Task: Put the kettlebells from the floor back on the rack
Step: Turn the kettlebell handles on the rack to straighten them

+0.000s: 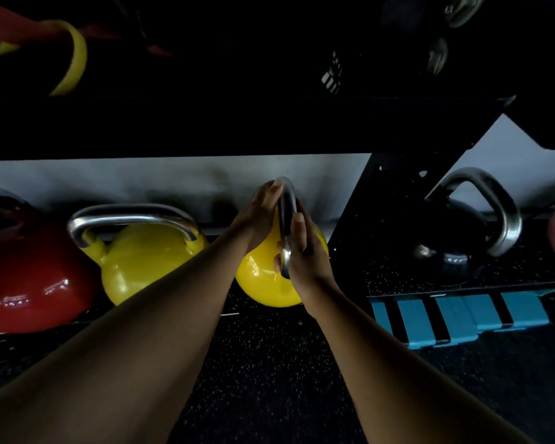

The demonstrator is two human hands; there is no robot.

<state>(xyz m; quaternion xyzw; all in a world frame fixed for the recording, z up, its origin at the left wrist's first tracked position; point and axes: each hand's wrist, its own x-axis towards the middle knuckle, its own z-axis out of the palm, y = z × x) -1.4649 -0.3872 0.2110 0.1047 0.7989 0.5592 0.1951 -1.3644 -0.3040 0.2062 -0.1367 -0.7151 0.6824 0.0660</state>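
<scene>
- Both of the person's bare forearms reach forward and meet at a yellow kettlebell (263, 283) in the middle of the view.
- The left hand (258, 216) lies against the left side of its steel handle (285, 219), with the fingers (273, 189) reaching to the top of the loop.
- The right hand (305, 251) wraps the right side and lower part of the same handle, thumb lying up along the steel; both hands are closed on the handle.
- The handle is seen edge-on, so the bell is turned sideways to the camera.
- That bell sits low, at the front edge of the rack's bottom level, just left of the black rack upright (382, 200); whether its base rests there or hangs slightly above cannot be told.
- Just beside it on the left stands a second yellow kettlebell (141, 261), its handle broadside to the camera.
- Further left is a red kettlebell (29, 277), partly cut by the frame edge.
- To the right of the upright a black kettlebell (452, 235) with a steel handle sits on the speckled floor (269, 363).
- A blue-and-black striped strip (462, 315) lies on the floor in front of it.
- Above, the dark upper shelf (205, 123) spans the view, with a yellow band (74, 59) at upper left.
</scene>
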